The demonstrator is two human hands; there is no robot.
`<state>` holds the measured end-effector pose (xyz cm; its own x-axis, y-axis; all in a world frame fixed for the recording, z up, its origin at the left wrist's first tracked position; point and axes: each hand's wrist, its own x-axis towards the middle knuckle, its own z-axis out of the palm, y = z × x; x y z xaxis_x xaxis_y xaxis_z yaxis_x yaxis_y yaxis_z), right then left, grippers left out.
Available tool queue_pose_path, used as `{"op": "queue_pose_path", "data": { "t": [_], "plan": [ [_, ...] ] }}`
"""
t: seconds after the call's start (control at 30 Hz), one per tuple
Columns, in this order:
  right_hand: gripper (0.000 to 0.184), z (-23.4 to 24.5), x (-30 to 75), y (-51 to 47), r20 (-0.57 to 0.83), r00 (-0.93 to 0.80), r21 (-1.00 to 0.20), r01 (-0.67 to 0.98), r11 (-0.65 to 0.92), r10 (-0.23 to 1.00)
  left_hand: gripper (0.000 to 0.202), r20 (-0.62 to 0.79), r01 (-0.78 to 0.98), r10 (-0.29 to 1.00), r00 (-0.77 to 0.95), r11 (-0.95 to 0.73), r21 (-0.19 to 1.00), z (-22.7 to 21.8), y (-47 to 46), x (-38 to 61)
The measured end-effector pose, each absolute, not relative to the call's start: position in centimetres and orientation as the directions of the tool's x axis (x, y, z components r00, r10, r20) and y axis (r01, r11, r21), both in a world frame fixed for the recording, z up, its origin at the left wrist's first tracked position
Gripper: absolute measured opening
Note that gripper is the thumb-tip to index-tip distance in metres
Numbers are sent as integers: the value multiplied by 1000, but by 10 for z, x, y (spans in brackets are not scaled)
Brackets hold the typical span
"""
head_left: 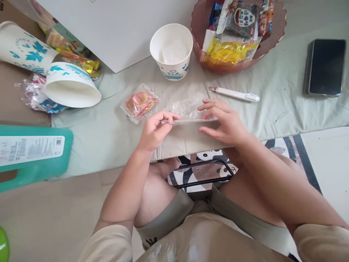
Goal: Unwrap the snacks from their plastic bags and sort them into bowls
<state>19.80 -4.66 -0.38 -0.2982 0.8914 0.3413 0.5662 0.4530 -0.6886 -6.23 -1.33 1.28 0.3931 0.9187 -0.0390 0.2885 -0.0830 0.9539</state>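
Note:
A clear plastic bag [184,107] lies between my hands near the front edge of the cloth-covered table. My left hand [156,129] pinches its left edge between thumb and fingers. Over the bag's right end, my right hand [222,122] has its fingers spread, thumb apart from them. Whether those fingertips touch the plastic I cannot tell. Left of the bag sits a wrapped pack of round biscuits [140,103]. A white utility knife [234,94] lies flat beyond my right hand. Behind the bag a white paper cup [171,52] stands upright.
A pink glass bowl [199,54] holds several packaged snacks at the back. A dark phone-like device [326,67] lies at the right. Two paper cups [72,85] are tipped over at the left, near a green jug [65,153]. A white box [117,29] stands at the back.

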Motion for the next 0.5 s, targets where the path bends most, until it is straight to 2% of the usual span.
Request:
{"op": "queue_pose_path", "data": {
  "t": [0.03,0.13,0.17,0.23,0.3,0.4,0.5],
  "plan": [
    [25,-5,196,-47,329,-276,-697,574,430,903,9,-17,291,905,424,-119,949,14,-13,-63],
    [22,-7,193,-49,274,-179,-723,610,325,945,37,40,380,863,504,-263,887,18,-16,-63],
    [22,-7,192,-50,244,-136,-727,630,274,960,39,39,426,867,497,-283,859,19,-17,-62],
    [22,-7,192,-51,185,-61,-722,668,178,981,26,21,492,907,421,-248,835,17,-17,-59],
    [20,-7,192,-51,162,-25,-722,679,136,986,15,7,484,944,330,-176,857,13,-16,-56],
    [23,-7,192,-50,195,2,-723,676,142,981,11,-33,469,965,260,-96,878,8,-13,-53],
    [32,-10,191,-47,220,50,-678,726,116,974,8,-47,577,974,222,-92,811,9,-13,-52]
  ]
}}
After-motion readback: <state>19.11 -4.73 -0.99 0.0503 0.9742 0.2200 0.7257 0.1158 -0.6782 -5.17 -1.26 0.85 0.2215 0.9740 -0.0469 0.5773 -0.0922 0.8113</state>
